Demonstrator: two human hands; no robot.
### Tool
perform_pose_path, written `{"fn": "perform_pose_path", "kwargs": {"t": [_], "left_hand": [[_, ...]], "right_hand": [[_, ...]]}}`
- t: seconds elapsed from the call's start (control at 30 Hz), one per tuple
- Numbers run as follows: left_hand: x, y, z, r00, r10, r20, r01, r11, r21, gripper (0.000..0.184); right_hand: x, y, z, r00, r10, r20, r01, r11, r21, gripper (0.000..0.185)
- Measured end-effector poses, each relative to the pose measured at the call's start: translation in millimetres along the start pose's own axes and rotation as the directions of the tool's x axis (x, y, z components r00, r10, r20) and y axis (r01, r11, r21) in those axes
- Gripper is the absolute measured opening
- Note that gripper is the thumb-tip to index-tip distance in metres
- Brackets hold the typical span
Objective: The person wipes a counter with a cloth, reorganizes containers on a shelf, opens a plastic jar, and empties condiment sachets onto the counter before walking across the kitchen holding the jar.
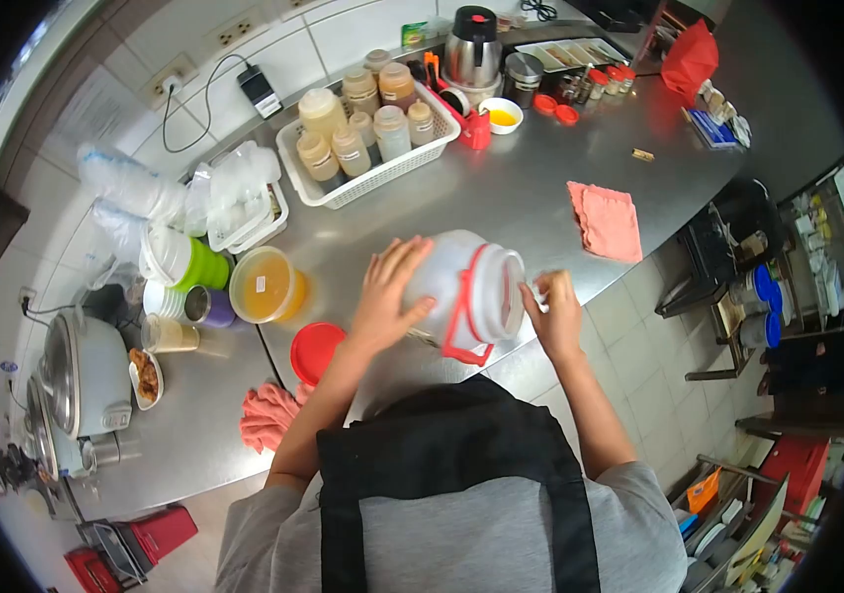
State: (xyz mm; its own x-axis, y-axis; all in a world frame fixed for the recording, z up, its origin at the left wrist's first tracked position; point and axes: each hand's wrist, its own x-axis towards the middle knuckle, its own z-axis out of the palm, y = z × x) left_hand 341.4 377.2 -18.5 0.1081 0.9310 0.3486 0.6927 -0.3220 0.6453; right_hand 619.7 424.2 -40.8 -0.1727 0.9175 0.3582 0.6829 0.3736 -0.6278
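A large translucent jar (446,282) with a red handle is tilted on its side above the steel counter, its open mouth facing right. My left hand (394,296) is spread against the jar's left side, holding it. Beside the mouth, my right hand (553,314) has its fingers curled together; whether something small is between them cannot be made out. A round red lid (317,353) lies on the counter left of my left forearm. Farther left stands a tub of orange liquid (264,285).
A white basket (372,180) of sauce bottles stands at the back. Pink cloths lie at the right edge (608,222) and lower left (270,417). A rice cooker (100,371) and a small dish of food (146,379) are on the left. A steel jug (472,54) stands behind.
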Motion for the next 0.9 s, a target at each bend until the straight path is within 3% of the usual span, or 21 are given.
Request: {"fn": "perform_pose_path", "kwargs": {"t": [0.1, 0.13, 0.23, 0.3, 0.37, 0.43, 0.63, 0.73, 0.87, 0.9], "left_hand": [[6, 23, 24, 0.991, 0.066, 0.114, -0.092, 0.965, 0.247, 0.071], [8, 25, 29, 0.989, 0.093, 0.111, -0.122, 0.947, 0.298, 0.073], [15, 19, 29, 0.992, 0.078, 0.103, -0.107, 0.940, 0.322, 0.074], [18, 17, 25, 0.990, 0.065, 0.124, -0.100, 0.947, 0.306, 0.074], [21, 15, 18, 0.990, 0.052, 0.131, -0.090, 0.947, 0.308, 0.075], [20, 9, 11, 0.992, 0.032, 0.124, -0.071, 0.945, 0.320, 0.075], [3, -21, -20, 0.991, -0.127, 0.036, 0.106, 0.926, 0.363, 0.076], [-9, -23, -29, 0.992, -0.115, 0.051, 0.087, 0.920, 0.382, 0.074], [-17, -19, -35, 0.981, -0.142, 0.133, 0.080, 0.918, 0.388, 0.101], [-16, -11, -44, 0.972, -0.143, 0.188, 0.068, 0.931, 0.358, 0.109]], "right_hand": [[-15, 20, -14, 0.885, -0.371, 0.282, 0.398, 0.917, -0.042, 0.026], [-16, 20, -11, 0.883, -0.412, 0.223, 0.401, 0.911, 0.095, 0.035], [-2, 40, 13, 0.761, -0.545, 0.353, 0.524, 0.836, 0.162, 0.039], [11, 35, 40, 0.693, -0.319, 0.646, 0.233, 0.948, 0.218, 0.042], [22, 37, 81, 0.706, -0.529, 0.471, 0.281, 0.820, 0.499, 0.049], [46, 23, 127, 0.648, -0.590, 0.482, 0.318, 0.784, 0.533, 0.055], [58, -9, 171, 0.524, -0.528, 0.668, 0.311, 0.849, 0.427, 0.059], [51, -22, 184, 0.467, -0.477, 0.745, 0.327, 0.876, 0.355, 0.061], [58, -65, 130, 0.395, -0.530, 0.751, 0.625, 0.754, 0.203, 0.079], [54, -60, 137, 0.407, -0.535, 0.740, 0.593, 0.771, 0.231, 0.080]]}}
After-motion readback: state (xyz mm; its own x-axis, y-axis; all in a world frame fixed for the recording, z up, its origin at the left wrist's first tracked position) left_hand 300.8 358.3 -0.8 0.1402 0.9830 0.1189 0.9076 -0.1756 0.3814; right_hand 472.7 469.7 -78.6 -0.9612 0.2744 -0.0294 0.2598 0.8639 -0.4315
